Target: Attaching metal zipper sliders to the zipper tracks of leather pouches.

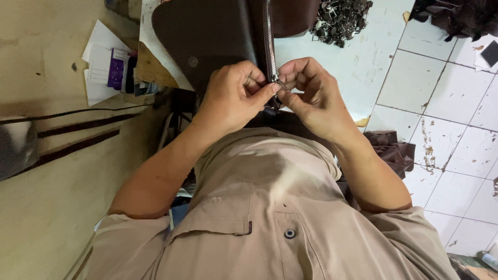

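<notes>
White floor tiles (pixel 415 78) behind; both hands' (pixel 233 98) (pixel 316 96) grips pinch zipper slider (pixel 278 81).

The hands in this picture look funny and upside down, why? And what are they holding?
The camera sits on the person's head and looks down, so you see a beige shirt below and two bare hands above it. The left hand and the right hand meet at the small metal zipper pull of a dark brown leather piece and pinch it together. A pile of small metal parts lies on the white tiled floor. White papers lie at the left of the picture.
</notes>
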